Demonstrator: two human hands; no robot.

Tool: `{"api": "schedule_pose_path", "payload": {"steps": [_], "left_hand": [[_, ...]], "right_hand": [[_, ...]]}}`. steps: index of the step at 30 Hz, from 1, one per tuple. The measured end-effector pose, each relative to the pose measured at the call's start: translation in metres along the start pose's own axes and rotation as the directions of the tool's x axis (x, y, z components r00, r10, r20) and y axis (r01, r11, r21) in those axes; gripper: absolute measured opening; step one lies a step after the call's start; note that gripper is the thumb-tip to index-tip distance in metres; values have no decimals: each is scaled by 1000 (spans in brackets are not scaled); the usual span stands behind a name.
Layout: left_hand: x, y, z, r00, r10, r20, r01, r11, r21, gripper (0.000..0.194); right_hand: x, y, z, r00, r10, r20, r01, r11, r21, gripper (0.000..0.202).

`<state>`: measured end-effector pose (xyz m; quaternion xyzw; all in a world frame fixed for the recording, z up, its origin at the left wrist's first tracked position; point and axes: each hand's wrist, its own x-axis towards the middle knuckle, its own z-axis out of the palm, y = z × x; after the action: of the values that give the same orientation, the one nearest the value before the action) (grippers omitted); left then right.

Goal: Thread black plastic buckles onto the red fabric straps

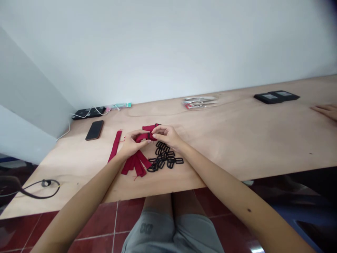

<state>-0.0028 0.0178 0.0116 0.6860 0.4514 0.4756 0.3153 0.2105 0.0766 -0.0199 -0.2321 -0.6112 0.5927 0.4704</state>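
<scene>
Fingers of left hand [130, 144] and right hand [170, 136] grip red strap [142, 137] around its buckle [149, 136], likely for steadiness; loose buckles [163, 154] near strap, presumably for reach.

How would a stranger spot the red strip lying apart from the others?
On the wooden table, find the person's left hand. Just left of it, one long red strip lies slantwise. Unlike the fanned red strips beside the black buckles, it lies alone.
</scene>
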Motion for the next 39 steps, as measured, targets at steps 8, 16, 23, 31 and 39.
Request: {"api": "schedule_pose_path", "payload": {"steps": [8,16,23,31,39], "left_hand": [[0,-3,-2,997,73,38,-75,996,51,36],[0,-3,-4,986,150,80,-158,981,111,29],[-1,-8,-4,978,179,103,-193,972,137,28],[1,-6,-2,989,147,17,-148,984,103,33],[-1,-15,-3,986,143,86,-152,982,113,30]], "right_hand": [[-1,-6,1,998,-28,64,33,996,-80,26],[-3,-8,1,992,-20,121,36,990,-138,27],[-5,-6,3,991,-14,135,34,989,-146,29],[-2,-4,4,995,-41,93,46,998,-50,38],[-7,-7,4,988,-55,141,79,982,-170,35]]}}
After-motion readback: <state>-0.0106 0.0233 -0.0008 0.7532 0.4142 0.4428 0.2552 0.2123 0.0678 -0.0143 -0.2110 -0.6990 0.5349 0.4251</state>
